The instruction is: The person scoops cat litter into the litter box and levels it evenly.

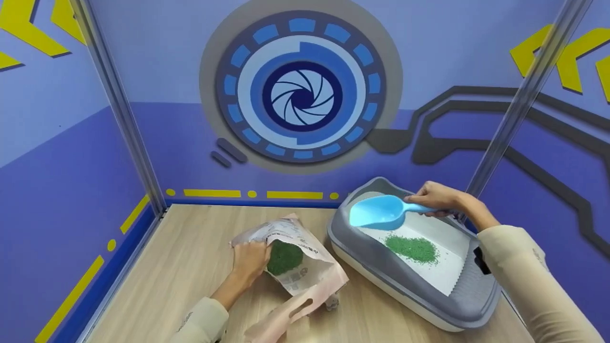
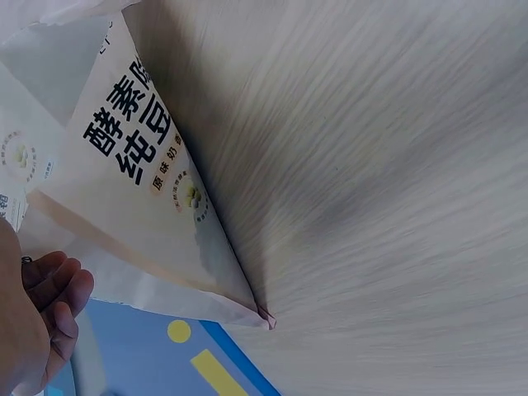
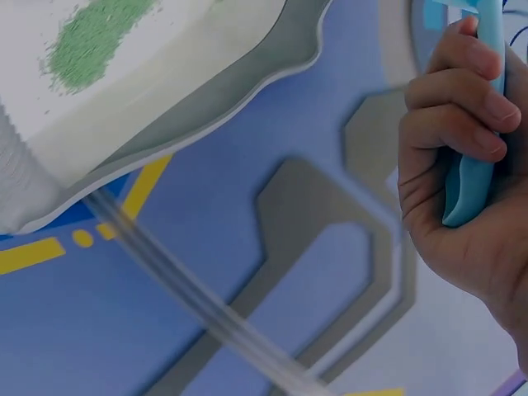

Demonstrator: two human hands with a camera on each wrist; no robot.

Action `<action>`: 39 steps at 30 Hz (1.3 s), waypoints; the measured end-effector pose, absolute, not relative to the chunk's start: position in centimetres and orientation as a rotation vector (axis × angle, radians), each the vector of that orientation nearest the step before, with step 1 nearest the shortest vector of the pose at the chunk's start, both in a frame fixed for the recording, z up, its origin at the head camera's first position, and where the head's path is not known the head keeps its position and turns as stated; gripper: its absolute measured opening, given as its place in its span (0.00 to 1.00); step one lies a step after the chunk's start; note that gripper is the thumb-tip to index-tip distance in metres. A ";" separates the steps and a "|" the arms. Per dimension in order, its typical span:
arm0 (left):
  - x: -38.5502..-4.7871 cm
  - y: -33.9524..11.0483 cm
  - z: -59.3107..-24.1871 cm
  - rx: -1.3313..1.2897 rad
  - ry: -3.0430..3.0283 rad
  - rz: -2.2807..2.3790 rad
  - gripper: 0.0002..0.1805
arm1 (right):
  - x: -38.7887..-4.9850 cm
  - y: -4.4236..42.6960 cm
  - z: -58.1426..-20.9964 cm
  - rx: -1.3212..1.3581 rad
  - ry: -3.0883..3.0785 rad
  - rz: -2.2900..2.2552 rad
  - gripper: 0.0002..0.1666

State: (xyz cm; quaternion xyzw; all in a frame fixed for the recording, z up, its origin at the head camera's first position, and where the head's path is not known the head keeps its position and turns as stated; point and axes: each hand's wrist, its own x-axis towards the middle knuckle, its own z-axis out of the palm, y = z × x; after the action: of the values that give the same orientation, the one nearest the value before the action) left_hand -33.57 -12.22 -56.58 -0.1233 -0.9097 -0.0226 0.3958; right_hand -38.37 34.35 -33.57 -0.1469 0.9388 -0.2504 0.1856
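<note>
My left hand point(image 1: 250, 262) grips the top edge of a pale pink paper-like bag point(image 1: 329, 274), whose mouth gapes toward me. Green cat litter point(image 1: 285, 257) shows inside it. The left wrist view gives the bag's printed side point(image 2: 140, 214), with dark characters. In my right hand point(image 1: 437, 197) is the handle of a light blue scoop point(image 1: 379, 213), fingers wrapped round it; no litter is visible in its bowl. The scoop is over the far part of a grey-and-white litter box point(image 1: 364, 259). A pile of green litter point(image 1: 413, 248) lies on the box's white floor.
Everything stands on a wooden table point(image 1: 186, 247). Blue printed panels point(image 1: 167, 152) with metal corner posts point(image 1: 126, 124) close in the back and sides. The litter box occupies the table's right side, close to the back panel. A torn strip point(image 1: 281, 317) of the bag hangs toward the front.
</note>
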 end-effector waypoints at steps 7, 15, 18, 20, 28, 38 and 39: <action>-33.2 -12.5 -56.9 -0.294 -2.310 -0.071 0.24 | -37.7 29.1 -34.2 -0.518 2.520 -0.631 0.29; -33.3 -12.4 -57.0 -0.278 -2.276 -0.046 0.24 | -36.1 23.6 -36.8 -0.749 2.384 -0.467 0.29; -33.2 -12.3 -56.9 -0.265 -2.298 -0.064 0.24 | -35.4 21.5 -38.6 -0.795 2.358 -0.428 0.29; -33.1 -12.3 -56.9 -0.253 -2.309 -0.077 0.24 | -35.0 20.2 -39.9 -0.808 2.360 -0.406 0.28; -33.1 -11.7 -57.0 -0.256 -2.334 -0.092 0.25 | -32.0 16.8 -44.1 -0.667 2.409 -0.511 0.22; -33.5 -11.7 -56.3 -0.260 -2.336 -0.072 0.24 | -29.8 14.7 -46.8 -0.274 2.199 -1.202 0.15; -33.5 -11.7 -56.2 -0.262 -2.335 -0.071 0.24 | -29.7 14.6 -47.1 -0.246 2.154 -1.259 0.16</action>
State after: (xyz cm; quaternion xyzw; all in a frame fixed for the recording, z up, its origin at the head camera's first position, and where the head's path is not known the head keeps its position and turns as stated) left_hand -33.48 -11.73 -56.25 -0.1027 -0.9166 -0.0277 0.3854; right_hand -29.68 14.56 -47.09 -0.0932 0.8164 -0.4770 0.3120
